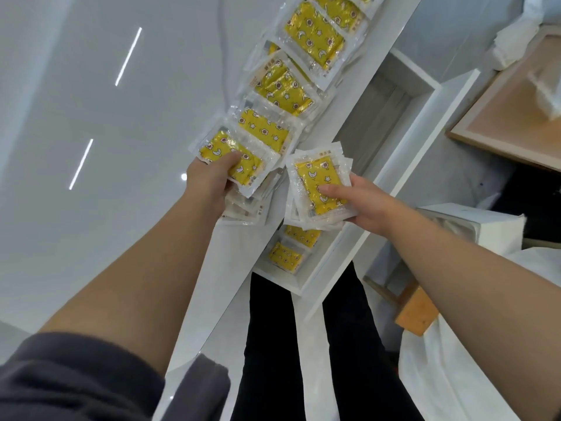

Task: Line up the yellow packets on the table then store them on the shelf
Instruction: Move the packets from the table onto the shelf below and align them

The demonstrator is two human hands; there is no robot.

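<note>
Holding a thick stack of yellow packets point(226, 151) over the table's near end, the left hand point(209, 177) grips it tight, thumb pressed on top. Each packet is a flat, shiny, clear plastic square with a yellow star-and-moon pad inside. A row of packets point(282, 86) lies on the smooth white table point(91, 117). The right hand point(367, 205) grips a second stack point(315, 180) by the table edge. Below it, the white shelf point(303, 288) holds two more packets point(287, 253).

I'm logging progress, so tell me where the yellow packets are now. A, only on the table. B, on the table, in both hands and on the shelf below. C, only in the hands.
B: a row of packets lies on the table, the left grip holds a stack, the right grip a second stack, and stored packets sit on the shelf.
</note>
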